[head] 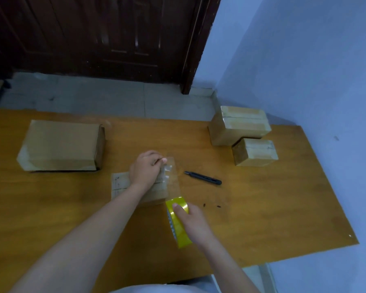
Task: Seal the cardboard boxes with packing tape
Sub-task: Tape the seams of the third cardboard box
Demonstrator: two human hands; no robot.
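Note:
A small flat cardboard box [123, 183] lies at the middle of the wooden table [262, 197], partly hidden under my left arm. My left hand [146, 168] pinches the free end of a clear tape strip [172, 180] above the box's right end. The strip runs back to a yellow tape roll [176, 223], which my right hand [193, 224] grips, thumb on top of the roll. A large cardboard box [61, 144] sits at the left. Two taped boxes stand at the far right, one bigger [239, 125] and one smaller [255, 152].
A black utility knife [203, 178] lies on the table just right of the strip. Small dark scraps [211, 206] lie near the roll. A dark wooden door [104, 39] and a blue wall [304, 70] stand beyond the table.

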